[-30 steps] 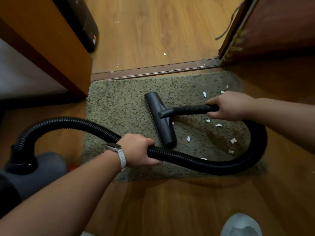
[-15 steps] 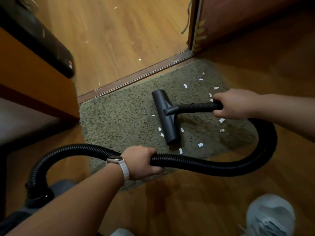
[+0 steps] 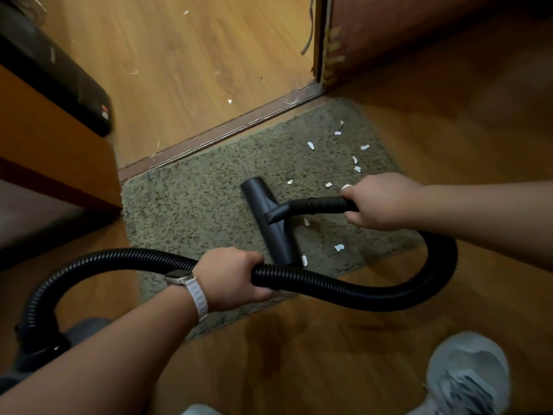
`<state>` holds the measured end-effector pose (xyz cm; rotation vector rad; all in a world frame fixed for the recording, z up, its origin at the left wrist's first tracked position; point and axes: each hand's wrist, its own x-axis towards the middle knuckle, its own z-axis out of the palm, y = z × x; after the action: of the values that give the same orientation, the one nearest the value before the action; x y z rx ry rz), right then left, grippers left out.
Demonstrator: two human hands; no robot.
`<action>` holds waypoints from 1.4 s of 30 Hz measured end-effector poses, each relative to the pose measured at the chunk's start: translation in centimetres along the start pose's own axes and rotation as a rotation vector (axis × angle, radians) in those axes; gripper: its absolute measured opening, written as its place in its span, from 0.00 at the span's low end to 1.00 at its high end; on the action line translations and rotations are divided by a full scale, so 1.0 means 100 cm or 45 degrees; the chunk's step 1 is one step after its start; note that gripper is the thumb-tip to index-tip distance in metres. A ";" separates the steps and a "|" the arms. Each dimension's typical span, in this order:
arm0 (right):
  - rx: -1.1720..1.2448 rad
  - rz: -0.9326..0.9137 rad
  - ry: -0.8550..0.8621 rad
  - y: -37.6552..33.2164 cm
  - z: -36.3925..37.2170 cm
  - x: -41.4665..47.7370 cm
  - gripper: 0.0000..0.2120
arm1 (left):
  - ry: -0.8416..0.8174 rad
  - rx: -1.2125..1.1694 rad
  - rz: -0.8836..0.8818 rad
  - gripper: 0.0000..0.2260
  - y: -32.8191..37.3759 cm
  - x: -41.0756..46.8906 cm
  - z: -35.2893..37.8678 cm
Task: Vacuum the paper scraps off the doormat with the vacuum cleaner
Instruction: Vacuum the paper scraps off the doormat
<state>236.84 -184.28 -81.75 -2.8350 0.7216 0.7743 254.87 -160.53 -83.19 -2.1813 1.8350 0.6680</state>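
A grey-green shaggy doormat (image 3: 191, 211) lies on the wooden floor before a door threshold. The black vacuum floor head (image 3: 270, 223) rests flat on its middle. My right hand (image 3: 380, 200) grips the black wand handle (image 3: 317, 205) just right of the head. My left hand (image 3: 233, 277) holds the ribbed black hose (image 3: 374, 295), which loops from the wand round to the grey vacuum body (image 3: 80, 330) at the lower left. Several white paper scraps (image 3: 311, 145) lie on the mat's right half, one scrap (image 3: 338, 247) near the head.
An orange cabinet (image 3: 51, 151) with a black box (image 3: 59, 76) beside it stands at the left. A dark wooden door (image 3: 419, 31) is at the upper right, the threshold strip (image 3: 221, 130) behind the mat. My grey shoe (image 3: 466, 375) is at the lower right. More scraps dot the far floor.
The floor head has slid left across the mat, away from the scraps on the right. The view has turned left and tilted, so mat and threshold now run diagonally. Both hands kept their grips.
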 end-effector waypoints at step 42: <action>-0.069 -0.041 0.060 -0.026 -0.037 0.054 0.10 | -0.007 0.001 -0.078 0.23 -0.005 -0.009 -0.006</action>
<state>243.78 -185.10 -81.33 -2.9151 0.6691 0.7360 255.36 -159.93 -82.33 -2.2231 1.7572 0.6602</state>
